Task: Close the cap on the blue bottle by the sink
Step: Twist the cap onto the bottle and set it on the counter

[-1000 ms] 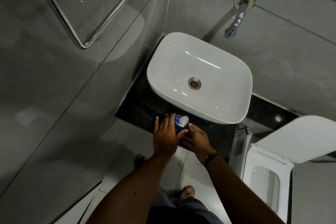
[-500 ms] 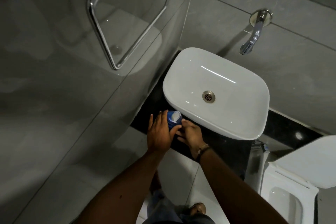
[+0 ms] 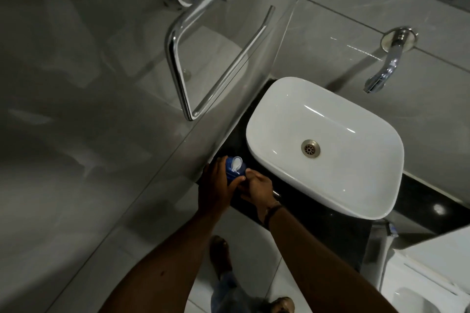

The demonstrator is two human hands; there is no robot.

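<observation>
A blue bottle (image 3: 235,169) with a pale flip cap (image 3: 236,163) stands on the black counter (image 3: 318,213), just left of the white basin (image 3: 328,173). The cap looks tilted up at the bottle's top. My left hand (image 3: 216,185) wraps the bottle's left side, its thumb across the front. My right hand (image 3: 256,189) presses against the bottle's right side from below, fingers curled on it. The lower part of the bottle is hidden behind both hands.
A chrome wall tap (image 3: 384,68) hangs over the basin. A glass panel with a chrome handle (image 3: 178,66) stands close on the left. A white toilet (image 3: 429,274) is at the lower right. My feet (image 3: 221,254) are on the pale floor tiles.
The camera has tilted so the scene sits lower and further right in view. Both hands stay on the bottle; the right hand has shifted a little closer around it.
</observation>
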